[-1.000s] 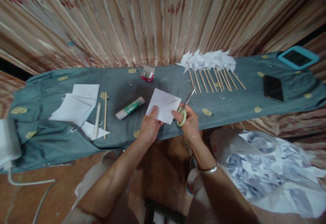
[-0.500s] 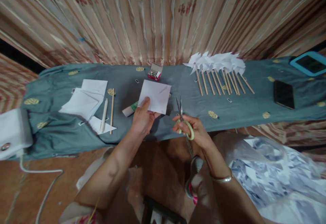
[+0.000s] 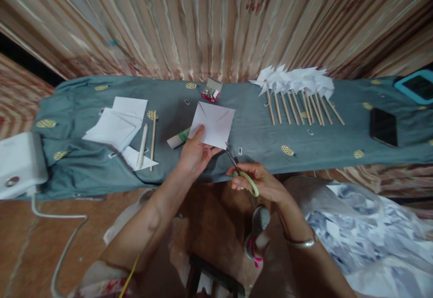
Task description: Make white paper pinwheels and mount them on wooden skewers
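My left hand (image 3: pixel 196 154) pinches a square sheet of white paper (image 3: pixel 216 122) by its lower left part, thumb on top and fingers beneath. Slits or creases run in from some of its corners. In my right hand (image 3: pixel 255 178) is a pair of scissors (image 3: pixel 249 181) with pale green handles. Their blade tips are at the paper's lower right corner; whether they have cut in there I cannot tell. Behind the paper lies a white and green tube (image 3: pixel 176 141), partly covered. A small open red box (image 3: pixel 210 94) of shiny metal pieces stands just beyond.
Loose paper squares (image 3: pixel 113 128), a white pen-like stick (image 3: pixel 142 146) and a wooden stick (image 3: pixel 153 140) lie left. Several paper pinwheels (image 3: pixel 297 83) on sticks, a phone (image 3: pixel 383 127) and a blue-framed device (image 3: pixel 417 86) are right. A bag of white paper pieces (image 3: pixel 368 230) stands below.
The scissors have moved left and tilted, bringing their tips to the paper's lower right corner. The paper has turned slightly in my left hand. The whole view has shifted a little.
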`<move>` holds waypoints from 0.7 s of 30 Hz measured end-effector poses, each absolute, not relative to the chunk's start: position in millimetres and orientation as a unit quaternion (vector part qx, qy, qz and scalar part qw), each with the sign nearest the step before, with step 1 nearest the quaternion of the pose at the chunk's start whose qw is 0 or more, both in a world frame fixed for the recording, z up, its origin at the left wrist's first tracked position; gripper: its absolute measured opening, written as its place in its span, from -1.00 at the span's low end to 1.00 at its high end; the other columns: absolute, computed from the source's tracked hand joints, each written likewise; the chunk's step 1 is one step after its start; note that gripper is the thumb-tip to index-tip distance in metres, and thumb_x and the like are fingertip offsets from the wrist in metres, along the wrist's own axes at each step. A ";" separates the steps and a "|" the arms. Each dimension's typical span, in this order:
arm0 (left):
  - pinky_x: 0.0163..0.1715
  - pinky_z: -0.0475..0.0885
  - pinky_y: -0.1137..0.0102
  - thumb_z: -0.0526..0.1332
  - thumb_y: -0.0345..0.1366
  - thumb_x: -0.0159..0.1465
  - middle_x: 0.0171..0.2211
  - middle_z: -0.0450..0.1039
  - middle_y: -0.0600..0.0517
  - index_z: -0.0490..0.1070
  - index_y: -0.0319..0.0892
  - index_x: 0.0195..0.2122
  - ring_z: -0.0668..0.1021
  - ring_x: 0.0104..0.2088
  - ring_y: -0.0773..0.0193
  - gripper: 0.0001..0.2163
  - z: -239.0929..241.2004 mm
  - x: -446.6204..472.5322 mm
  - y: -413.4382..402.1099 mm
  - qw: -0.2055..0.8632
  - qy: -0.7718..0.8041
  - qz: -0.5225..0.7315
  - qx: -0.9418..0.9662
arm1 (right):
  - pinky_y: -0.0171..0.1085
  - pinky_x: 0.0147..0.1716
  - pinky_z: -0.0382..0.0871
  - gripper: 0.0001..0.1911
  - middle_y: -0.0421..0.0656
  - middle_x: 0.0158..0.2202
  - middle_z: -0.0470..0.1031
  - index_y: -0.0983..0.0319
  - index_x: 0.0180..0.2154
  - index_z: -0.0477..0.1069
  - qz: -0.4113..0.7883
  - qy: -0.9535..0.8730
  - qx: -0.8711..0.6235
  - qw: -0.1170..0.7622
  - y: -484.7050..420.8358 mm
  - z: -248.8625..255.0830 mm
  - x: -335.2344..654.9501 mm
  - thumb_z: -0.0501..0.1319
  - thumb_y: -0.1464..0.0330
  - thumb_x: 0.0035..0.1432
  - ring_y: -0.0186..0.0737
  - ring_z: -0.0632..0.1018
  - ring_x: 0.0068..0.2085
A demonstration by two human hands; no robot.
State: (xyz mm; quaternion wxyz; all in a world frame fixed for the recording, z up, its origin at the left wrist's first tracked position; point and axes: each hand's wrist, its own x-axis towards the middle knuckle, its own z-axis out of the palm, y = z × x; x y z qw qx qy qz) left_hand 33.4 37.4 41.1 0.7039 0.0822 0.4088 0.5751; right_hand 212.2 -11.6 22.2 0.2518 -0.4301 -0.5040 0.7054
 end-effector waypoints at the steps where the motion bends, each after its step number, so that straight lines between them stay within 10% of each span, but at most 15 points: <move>1: 0.12 0.38 -0.01 0.14 -0.31 0.35 -0.20 0.61 -0.09 0.45 -0.19 -0.08 0.58 0.01 0.08 -0.82 40.9 34.1 36.6 0.703 0.410 0.575 0.082 | -0.42 -0.53 0.32 -0.58 -0.24 -0.53 0.49 0.28 -0.37 0.49 0.705 -0.505 -0.430 0.251 -11.3 22.8 211.6 0.39 0.05 -0.04 -0.42 0.47 -0.52; 21: 0.15 0.35 -0.05 0.12 -0.34 0.35 -0.11 0.59 -0.16 0.42 -0.27 -0.07 0.57 0.02 0.05 -0.81 34.3 41.7 34.0 0.697 0.414 0.580 0.079 | -0.43 -0.56 0.30 -0.62 -0.27 -0.58 0.47 0.27 -0.41 0.49 0.707 -0.498 -0.427 0.263 -7.5 19.3 209.3 0.40 0.07 -0.03 -0.45 0.42 -0.56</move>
